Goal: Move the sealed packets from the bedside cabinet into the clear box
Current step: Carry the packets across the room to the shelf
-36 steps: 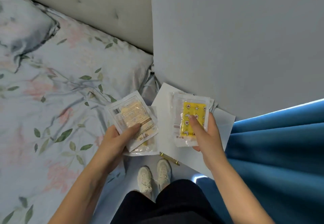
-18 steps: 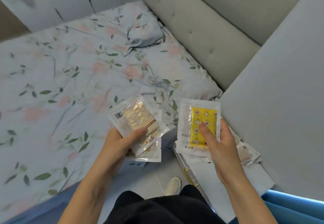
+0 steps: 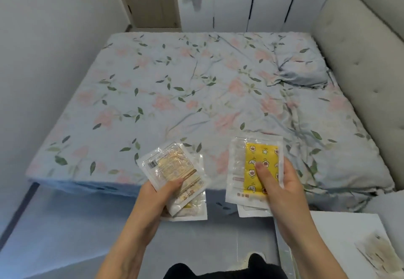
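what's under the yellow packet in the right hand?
More packets: white edges stick out below the yellow packet held in the right hand. Their count and print are covered.

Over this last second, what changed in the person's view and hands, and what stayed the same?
The view swung left, away from the cabinet top and blue curtain, to face the whole bed; the cabinet now sits at the lower right. Nothing was picked up or let go. The left hand still grips the pale packets, and the right hand still grips the stack topped by the yellow packet, thumbs on top.
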{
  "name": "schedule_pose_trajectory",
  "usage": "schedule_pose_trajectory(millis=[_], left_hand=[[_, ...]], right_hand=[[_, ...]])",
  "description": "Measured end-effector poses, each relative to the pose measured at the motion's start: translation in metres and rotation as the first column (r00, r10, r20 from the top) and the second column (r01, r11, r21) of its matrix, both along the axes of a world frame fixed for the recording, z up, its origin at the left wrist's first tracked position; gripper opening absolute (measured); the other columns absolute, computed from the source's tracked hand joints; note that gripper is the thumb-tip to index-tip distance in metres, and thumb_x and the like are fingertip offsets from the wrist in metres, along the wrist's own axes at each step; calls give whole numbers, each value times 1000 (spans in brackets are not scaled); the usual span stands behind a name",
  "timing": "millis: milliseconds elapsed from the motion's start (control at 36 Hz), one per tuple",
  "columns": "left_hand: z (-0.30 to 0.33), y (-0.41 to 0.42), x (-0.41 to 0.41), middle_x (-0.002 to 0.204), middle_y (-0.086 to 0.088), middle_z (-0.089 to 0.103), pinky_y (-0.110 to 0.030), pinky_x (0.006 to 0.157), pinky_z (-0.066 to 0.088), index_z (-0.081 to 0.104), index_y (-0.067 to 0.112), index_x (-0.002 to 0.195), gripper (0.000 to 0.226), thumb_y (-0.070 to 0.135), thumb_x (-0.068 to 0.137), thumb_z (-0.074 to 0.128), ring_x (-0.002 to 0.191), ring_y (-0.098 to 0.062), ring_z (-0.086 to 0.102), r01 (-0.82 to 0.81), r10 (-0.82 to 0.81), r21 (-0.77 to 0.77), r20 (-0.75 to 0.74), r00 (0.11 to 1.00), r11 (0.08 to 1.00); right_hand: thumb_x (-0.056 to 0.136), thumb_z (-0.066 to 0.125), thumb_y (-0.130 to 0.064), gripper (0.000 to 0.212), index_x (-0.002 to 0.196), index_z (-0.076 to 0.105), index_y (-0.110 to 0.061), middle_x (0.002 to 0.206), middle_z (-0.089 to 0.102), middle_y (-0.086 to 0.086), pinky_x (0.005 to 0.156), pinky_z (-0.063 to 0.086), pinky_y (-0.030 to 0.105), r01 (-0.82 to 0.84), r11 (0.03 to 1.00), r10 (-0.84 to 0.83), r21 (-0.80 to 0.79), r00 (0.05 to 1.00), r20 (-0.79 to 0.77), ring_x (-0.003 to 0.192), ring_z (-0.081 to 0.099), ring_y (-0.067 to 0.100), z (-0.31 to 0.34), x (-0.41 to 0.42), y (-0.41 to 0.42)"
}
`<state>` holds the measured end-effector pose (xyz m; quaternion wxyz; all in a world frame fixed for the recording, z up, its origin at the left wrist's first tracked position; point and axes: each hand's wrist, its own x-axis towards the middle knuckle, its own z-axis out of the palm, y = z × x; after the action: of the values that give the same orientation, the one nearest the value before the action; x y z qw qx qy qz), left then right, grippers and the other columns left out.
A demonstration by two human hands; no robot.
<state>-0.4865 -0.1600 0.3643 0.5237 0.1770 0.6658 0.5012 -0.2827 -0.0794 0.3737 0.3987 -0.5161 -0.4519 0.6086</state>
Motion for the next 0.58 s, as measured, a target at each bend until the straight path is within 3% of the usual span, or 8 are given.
schedule_pose_trajectory(millis=[111,194,278,389,472,528,583], left_hand=[[8,-57,-68,93,-10,75,-45,80,53,75,19,86,18,21,69,69,82,-27,72,-165,165,-1,-34,986,986],[13,-100,-116,89,-9,76,-39,72,57,71,13,92,12,8,83,66,76,-22,73,-315,316,26,-50,948,949],[17,-141,-157,86,-5,76,-31,63,60,70,15,92,15,5,87,59,75,-19,73,-454,456,57,-39,889,889],[17,-189,-200,90,-8,76,-34,65,60,70,15,92,15,5,86,60,78,-21,73,-591,593,73,-10,805,803],[13,-218,-228,90,-5,76,-31,62,60,69,17,97,17,7,87,60,79,-20,73,-673,674,72,18,739,736],[10,-234,-245,91,-3,76,-34,66,58,68,19,98,17,9,87,60,82,-20,73,-719,719,66,26,695,692],[7,-246,-263,91,-1,76,-37,74,56,69,20,96,18,7,88,59,84,-18,73,-751,752,67,26,659,657]], right_hand=[[75,62,-39,23,97,63,-32,94,74,-6,76,55,34,-145,989,145,-4,989,-27,85,72,13,2,-80,-31],[74,63,-37,24,97,63,-28,93,74,1,73,55,37,-260,965,258,-34,965,-54,81,72,17,0,-143,-55],[73,66,-35,28,99,63,-26,94,74,3,71,55,37,-371,927,368,-53,927,-68,81,72,20,-2,-203,-77],[81,65,-28,12,93,63,-29,88,74,-7,69,56,31,-506,862,505,-25,862,-52,79,72,15,-3,-271,-101],[86,64,-25,8,93,64,-29,92,74,-2,70,56,32,-581,813,581,-25,814,-24,81,72,16,-4,-316,-117],[86,65,-24,9,94,64,-28,93,74,-1,69,57,32,-625,780,625,-23,781,-22,80,72,17,-5,-344,-128],[87,64,-18,13,98,62,-25,87,74,-5,57,55,23,-657,753,656,-36,753,-52,72,72,12,-4,-372,-137]])
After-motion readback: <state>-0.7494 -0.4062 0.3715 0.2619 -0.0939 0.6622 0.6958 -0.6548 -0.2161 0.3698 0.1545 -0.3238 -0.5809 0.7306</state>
